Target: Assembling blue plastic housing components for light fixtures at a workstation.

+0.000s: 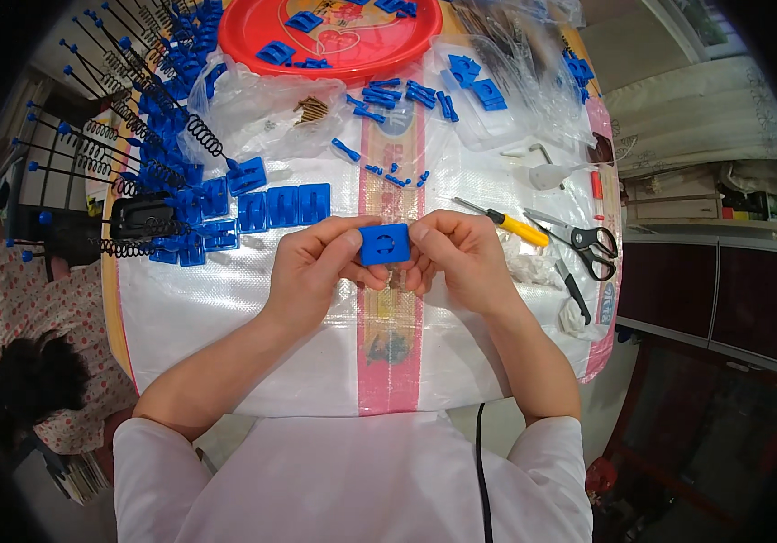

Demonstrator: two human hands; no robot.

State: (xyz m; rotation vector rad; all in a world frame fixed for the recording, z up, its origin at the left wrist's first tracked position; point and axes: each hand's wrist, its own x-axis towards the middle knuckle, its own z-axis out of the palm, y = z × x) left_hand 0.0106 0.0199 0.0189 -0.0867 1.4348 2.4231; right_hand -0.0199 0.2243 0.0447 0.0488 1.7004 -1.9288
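- Presently, we grasp the plate [384, 245] in a two-handed grip: the left hand [314, 261] pinches its left end, the right hand [467, 258] its right end.
- We hold it directly between the hands, over the counter [316, 366]; both hands touch it, so neither is nearer.
- Its long axis runs left to right, the right end slightly farther from us.
- Its slotted face points up toward us.

Bright light washes my white table cover [316, 362], glinting off the plastic bag [239, 109]. Edges bend toward a black rim; my left hand [311, 267] and right hand [470, 258] look sharp, the cabinet [669, 290] dim.
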